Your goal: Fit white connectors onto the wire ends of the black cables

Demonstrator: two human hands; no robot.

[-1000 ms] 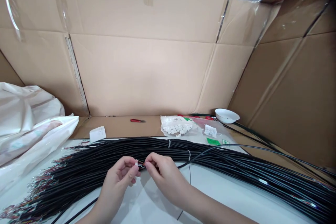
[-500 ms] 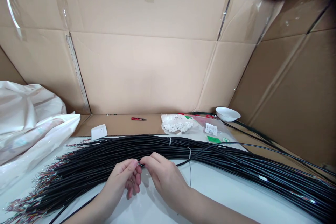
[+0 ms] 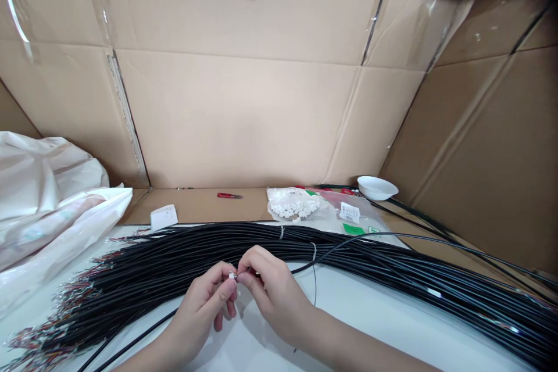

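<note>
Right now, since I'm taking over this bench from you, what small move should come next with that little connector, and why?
Probably press the wire end firmly into the small white connector, steadying it with the left hand, since both it and the right hand pinch right at that joint.

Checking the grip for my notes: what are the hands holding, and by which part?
The left hand pinches a small white connector by its body; the right hand holds the wires just beside it; detail is unclear.

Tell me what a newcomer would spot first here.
A big bundle of black cables sweeps across the foreground. At its middle, the left hand and right hand pinch a tiny white connector. Behind stand tall cardboard walls, with a white bowl at their right corner.
</note>
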